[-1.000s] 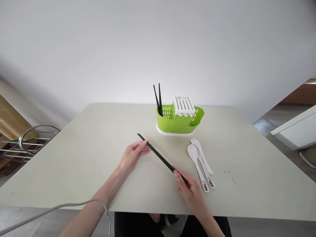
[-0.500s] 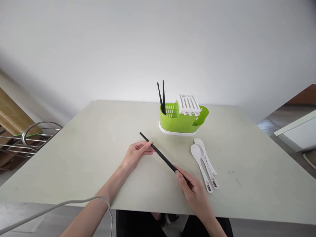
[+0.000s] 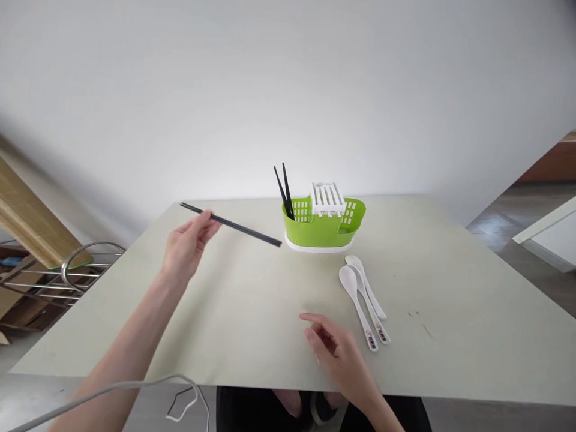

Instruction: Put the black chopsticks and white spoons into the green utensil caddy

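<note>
A pair of black chopsticks [image 3: 247, 230] is pinched in my left hand [image 3: 186, 245], raised above the left part of the table and slanting down to the right. Their right ends come near the green cutlery holder [image 3: 317, 233], which has a white base and a white slotted piece on top. Two more black chopsticks [image 3: 284, 192] stand in its left compartment. My right hand [image 3: 335, 353] hovers by the front edge, holding nothing, fingers curled a little and apart. Just right of it lie three white spoons [image 3: 360, 300], partly overlapping.
The pale table [image 3: 450, 324] meets a white wall [image 3: 288, 90] at the back. On the left are a metal wire rack [image 3: 74, 273] and a wooden board [image 3: 38, 216]. A grey cable [image 3: 121, 385] crosses in front of my left forearm.
My right hand has let go of the chopsticks. My left hand has lifted them up and to the left, with their angle now flatter. The view has shifted slightly.
</note>
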The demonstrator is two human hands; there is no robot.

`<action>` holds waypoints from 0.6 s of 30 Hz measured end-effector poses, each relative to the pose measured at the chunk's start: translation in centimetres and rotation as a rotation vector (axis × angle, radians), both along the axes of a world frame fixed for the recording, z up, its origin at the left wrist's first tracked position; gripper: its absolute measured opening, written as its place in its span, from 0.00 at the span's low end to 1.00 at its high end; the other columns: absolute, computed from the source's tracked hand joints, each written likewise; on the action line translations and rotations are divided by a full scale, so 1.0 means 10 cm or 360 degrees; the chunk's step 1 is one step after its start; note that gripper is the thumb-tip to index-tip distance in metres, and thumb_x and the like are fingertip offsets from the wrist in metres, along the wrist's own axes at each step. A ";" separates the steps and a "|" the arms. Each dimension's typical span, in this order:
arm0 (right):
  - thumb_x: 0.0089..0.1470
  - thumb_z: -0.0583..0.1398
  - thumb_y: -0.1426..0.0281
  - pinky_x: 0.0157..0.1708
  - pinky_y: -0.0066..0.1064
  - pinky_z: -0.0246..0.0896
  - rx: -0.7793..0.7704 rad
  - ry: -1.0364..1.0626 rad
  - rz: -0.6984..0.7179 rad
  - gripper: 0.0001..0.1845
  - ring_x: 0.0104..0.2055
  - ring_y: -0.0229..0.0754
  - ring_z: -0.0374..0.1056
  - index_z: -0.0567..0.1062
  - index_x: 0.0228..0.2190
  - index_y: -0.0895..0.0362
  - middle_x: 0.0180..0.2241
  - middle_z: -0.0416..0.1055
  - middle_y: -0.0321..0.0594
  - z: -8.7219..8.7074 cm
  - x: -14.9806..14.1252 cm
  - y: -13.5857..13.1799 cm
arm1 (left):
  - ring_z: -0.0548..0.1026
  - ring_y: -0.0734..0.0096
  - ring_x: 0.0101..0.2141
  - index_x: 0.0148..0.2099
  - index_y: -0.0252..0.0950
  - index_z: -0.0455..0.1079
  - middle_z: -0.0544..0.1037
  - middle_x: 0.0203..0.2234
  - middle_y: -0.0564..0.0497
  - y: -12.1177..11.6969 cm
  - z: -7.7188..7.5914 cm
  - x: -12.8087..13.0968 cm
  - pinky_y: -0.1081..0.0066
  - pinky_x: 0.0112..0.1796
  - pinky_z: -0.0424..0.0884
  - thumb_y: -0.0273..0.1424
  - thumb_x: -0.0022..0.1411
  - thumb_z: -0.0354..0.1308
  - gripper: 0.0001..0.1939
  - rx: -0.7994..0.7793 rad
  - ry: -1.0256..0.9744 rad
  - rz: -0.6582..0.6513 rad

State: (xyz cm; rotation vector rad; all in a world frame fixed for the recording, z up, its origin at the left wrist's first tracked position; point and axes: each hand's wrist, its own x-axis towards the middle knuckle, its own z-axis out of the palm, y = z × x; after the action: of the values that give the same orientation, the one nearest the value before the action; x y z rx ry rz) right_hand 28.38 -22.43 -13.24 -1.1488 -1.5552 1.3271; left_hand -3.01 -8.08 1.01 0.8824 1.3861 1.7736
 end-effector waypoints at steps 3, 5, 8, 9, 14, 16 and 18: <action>0.69 0.56 0.53 0.31 0.31 0.65 0.0050 0.0004 0.0078 0.23 0.30 0.40 0.65 0.81 0.51 0.53 0.29 0.71 0.37 0.03 0.00 0.00 | 0.84 0.71 0.38 0.36 0.32 0.80 0.83 0.32 0.49 0.18 0.43 0.06 0.70 0.52 0.81 0.33 0.59 0.73 0.09 0.0176 0.0211 0.0056; 0.69 0.57 0.53 0.32 0.31 0.66 0.0048 0.0000 0.0136 0.21 0.30 0.40 0.66 0.81 0.50 0.53 0.31 0.73 0.38 0.06 0.00 0.00 | 0.84 0.68 0.39 0.36 0.32 0.80 0.82 0.32 0.48 0.30 0.65 0.18 0.67 0.53 0.82 0.34 0.59 0.74 0.10 0.0214 0.0379 0.0074; 0.69 0.57 0.55 0.34 0.31 0.67 0.0024 0.0009 0.0189 0.20 0.33 0.40 0.68 0.80 0.50 0.53 0.34 0.74 0.38 0.10 0.02 0.00 | 0.85 0.63 0.39 0.34 0.32 0.79 0.83 0.32 0.46 0.51 0.85 0.41 0.61 0.53 0.82 0.37 0.56 0.75 0.13 0.0197 0.0622 0.0041; 0.69 0.57 0.56 0.35 0.31 0.67 0.0017 0.0015 0.0199 0.19 0.34 0.40 0.69 0.80 0.50 0.53 0.35 0.74 0.38 0.12 0.02 -0.01 | 0.85 0.61 0.39 0.34 0.33 0.79 0.84 0.32 0.46 0.58 0.88 0.49 0.59 0.52 0.82 0.37 0.56 0.76 0.13 0.0177 0.0684 0.0025; 0.68 0.58 0.60 0.36 0.31 0.67 0.0023 0.0052 0.0218 0.15 0.35 0.40 0.70 0.80 0.48 0.53 0.36 0.75 0.37 0.20 0.05 -0.01 | 0.86 0.58 0.38 0.34 0.31 0.80 0.85 0.31 0.44 0.93 0.81 0.81 0.58 0.50 0.84 0.36 0.54 0.76 0.13 0.0102 0.0780 -0.0044; 0.68 0.58 0.61 0.36 0.31 0.67 0.0044 0.0056 0.0226 0.15 0.35 0.40 0.70 0.80 0.48 0.53 0.36 0.75 0.37 0.22 0.06 0.00 | 0.86 0.59 0.36 0.34 0.30 0.80 0.85 0.31 0.42 1.02 0.74 0.90 0.59 0.49 0.84 0.34 0.53 0.76 0.13 0.0027 0.0794 -0.0064; 0.68 0.58 0.61 0.36 0.31 0.67 0.0060 0.0048 0.0234 0.14 0.35 0.40 0.71 0.80 0.47 0.53 0.35 0.76 0.37 0.21 0.06 0.01 | 0.86 0.59 0.34 0.33 0.30 0.80 0.85 0.30 0.42 1.08 0.66 0.97 0.60 0.47 0.84 0.33 0.53 0.76 0.12 -0.0078 0.0865 -0.0054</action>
State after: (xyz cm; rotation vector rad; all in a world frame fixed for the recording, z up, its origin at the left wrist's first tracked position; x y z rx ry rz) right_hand 28.98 -22.37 -11.15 -1.0028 -1.6618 1.3981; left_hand 6.68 2.70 7.57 1.4218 1.7234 1.5238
